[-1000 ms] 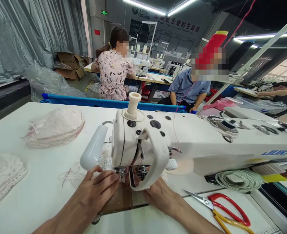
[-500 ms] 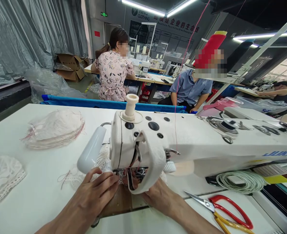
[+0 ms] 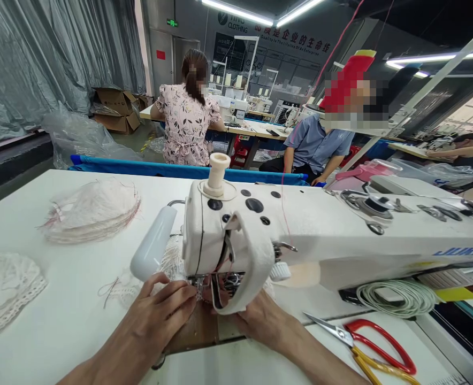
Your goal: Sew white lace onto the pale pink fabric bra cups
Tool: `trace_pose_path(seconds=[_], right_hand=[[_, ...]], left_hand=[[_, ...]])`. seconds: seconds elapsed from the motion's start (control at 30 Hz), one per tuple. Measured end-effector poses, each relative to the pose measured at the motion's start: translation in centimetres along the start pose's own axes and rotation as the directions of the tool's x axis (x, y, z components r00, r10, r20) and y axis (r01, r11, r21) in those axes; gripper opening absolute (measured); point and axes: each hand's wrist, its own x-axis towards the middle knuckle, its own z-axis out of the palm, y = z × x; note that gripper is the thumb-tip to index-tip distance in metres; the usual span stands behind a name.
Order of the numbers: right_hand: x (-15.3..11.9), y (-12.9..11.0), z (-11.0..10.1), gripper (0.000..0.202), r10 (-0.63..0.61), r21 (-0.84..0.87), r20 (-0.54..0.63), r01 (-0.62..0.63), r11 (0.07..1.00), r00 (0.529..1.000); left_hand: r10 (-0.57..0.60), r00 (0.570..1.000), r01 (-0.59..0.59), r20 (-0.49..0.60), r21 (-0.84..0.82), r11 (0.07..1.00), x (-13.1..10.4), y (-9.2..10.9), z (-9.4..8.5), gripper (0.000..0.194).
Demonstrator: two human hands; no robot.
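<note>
Our left hand [image 3: 162,310] touches lace [image 3: 172,262] under the "JUKI" machine [image 3: 320,216], our right hand [image 3: 265,320] is near; whether fingers [image 3: 182,295] grasp, we cannot tell.

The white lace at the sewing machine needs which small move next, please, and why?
I would probably ease the white lace slightly onward: it lies partly beneath the machine head, with the left hand close beside it and the right hand opposite, partly hidden.

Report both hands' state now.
Left hand: palm down at the white lace; grip can't be told.
Right hand: partly hidden behind the sewing machine; grip can't be told.
</note>
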Motion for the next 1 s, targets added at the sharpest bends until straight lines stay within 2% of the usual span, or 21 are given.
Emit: trace_pose_path(seconds=[0.1,0.2,0.4,0.53,0.73,0.9,1.0], right_hand=[[-0.1,-0.2,0.0,0.015,0.037,0.011,0.047,-0.037,0.999,0.998],[-0.1,-0.3,0.0,0.013,0.053,0.023,0.091,-0.056,0.998,0.994],[0.0,-0.2,0.4,0.014,0.029,0.007,0.05,-0.03,1.0,0.998],[0.0,-0.4,0.3,0.011,0.057,0.006,0.079,-0.057,0.998,0.995],[-0.2,-0.5,0.1,0.012,0.082,0.038,0.105,-0.087,0.996,0.991],[-0.3,-0.2,0.4,0.013,0.06,0.008,0.07,-0.061,0.998,0.996],[-0.3,-0.1,0.5,0.015,0.048,0.0,0.052,-0.048,0.999,0.997]], left_hand=[[-0.054,0.994,0.042,-0.097,-0.119,0.992,0.6,0.2,-0.2,0.019],[-0.063,0.983,0.04,-0.17,-0.136,0.99,0.8,0.2,-0.1,0.026],[-0.051,0.987,0.04,-0.15,-0.076,0.996,0.6,0.0,0.5,0.025],[-0.036,0.986,0.024,-0.164,-0.072,0.997,0.6,0.0,0.7,0.024],[-0.026,0.994,0.021,-0.109,-0.046,0.999,-0.1,-0.2,1.0,0.022],[-0.031,0.998,0.027,-0.057,-0.078,0.997,-0.3,-0.2,1.0,0.019],[-0.013,0.998,0.006,-0.065,-0.097,0.995,-0.2,-0.2,1.0,0.019]])
